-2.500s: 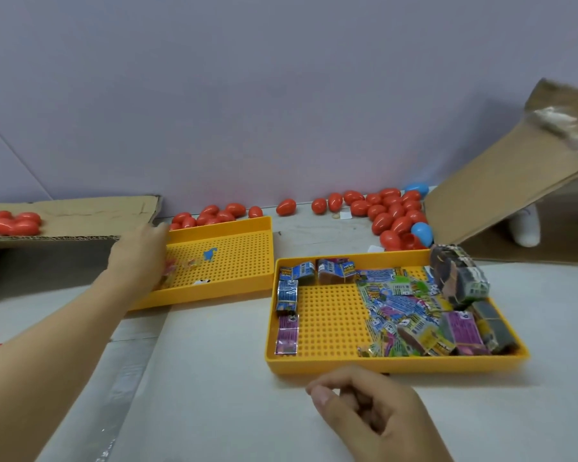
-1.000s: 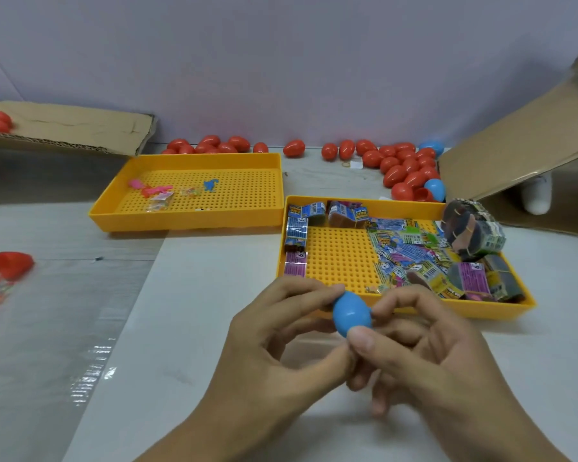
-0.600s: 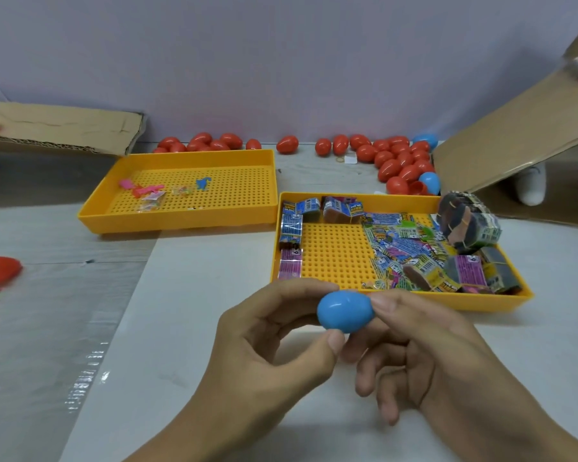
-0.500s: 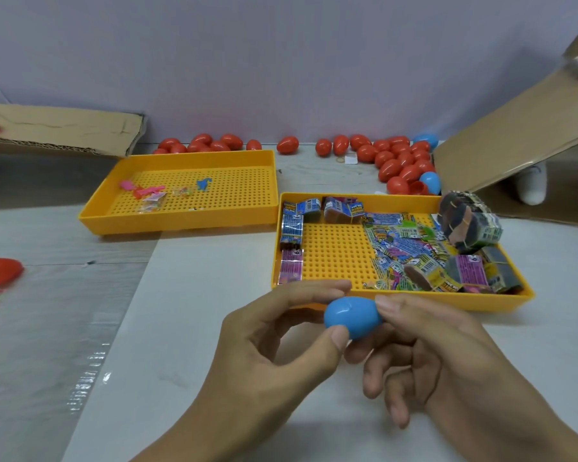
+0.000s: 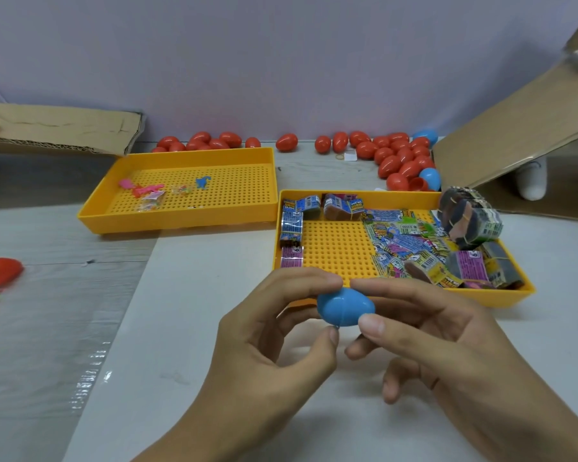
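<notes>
Pale table (image 5: 197,295), backed by a wall. Cardboard (image 5: 514,135) propped at far right, with another piece at far left. Two yellow trays side by side: left tray (image 5: 181,221) farther back, right tray (image 5: 501,298) nearer. Red eggs (image 5: 401,161) scattered along the wall behind both, with a couple of blue ones among them. Leaflets (image 5: 404,241) heaped in the right tray's right half, packets lining its left and far edges. Left hand (image 5: 264,355) and right hand (image 5: 447,338) raised over the near table. Blue egg (image 5: 346,306) between them, just in front of the right tray, lying sideways and off the surface. Each end pinched between thumb below and forefinger above, other fingers loosely curled and clear. Seam visible, apparently shut. A few toys (image 5: 144,190) in the left tray. Step judged: halves being pressed home; opening not excluded, contents hidden. Next move calls for an even squeeze along the egg's length, then release by one hand and carriage to the red eggs.
</notes>
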The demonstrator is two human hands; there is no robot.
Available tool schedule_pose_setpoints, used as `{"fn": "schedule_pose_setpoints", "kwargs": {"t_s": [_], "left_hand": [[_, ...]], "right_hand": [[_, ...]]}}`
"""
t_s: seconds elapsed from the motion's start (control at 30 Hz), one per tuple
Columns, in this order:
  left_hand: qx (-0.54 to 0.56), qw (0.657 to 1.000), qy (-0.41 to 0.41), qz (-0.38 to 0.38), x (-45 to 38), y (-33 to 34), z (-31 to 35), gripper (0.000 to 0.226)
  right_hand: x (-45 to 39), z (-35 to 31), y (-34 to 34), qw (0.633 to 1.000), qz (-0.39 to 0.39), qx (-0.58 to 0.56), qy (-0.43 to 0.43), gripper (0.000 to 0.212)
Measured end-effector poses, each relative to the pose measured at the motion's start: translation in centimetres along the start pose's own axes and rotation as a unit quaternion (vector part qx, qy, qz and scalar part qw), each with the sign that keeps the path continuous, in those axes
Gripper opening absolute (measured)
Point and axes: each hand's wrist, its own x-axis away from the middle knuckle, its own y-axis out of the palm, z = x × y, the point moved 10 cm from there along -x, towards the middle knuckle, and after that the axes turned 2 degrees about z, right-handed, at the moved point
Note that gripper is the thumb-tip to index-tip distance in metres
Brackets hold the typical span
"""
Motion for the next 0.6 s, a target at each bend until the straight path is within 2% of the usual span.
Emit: {"fn": "schedule_pose_setpoints", "kwargs": {"t_s": [0.23,0.3,0.6], "left_hand": [[0.000,1.000,-0.004,-0.005,0.0,0.1,-0.1,0.038],[-0.005,1.000,-0.006,-0.005,0.0,0.1,-0.1,0.039],[-0.006,0.999,-0.035,-0.005,0.1,0.1,-0.2,0.042]], "right_hand": [[0.1,-0.1,-0.4,1.000,0.015,0.001,0.005,0.039],[0.1,0.2,-0.4,1.000,0.014,-0.005,0.019,0.030],[0.0,0.8,-0.3,0.999,0.017,0.004,0.037,0.046]]}}
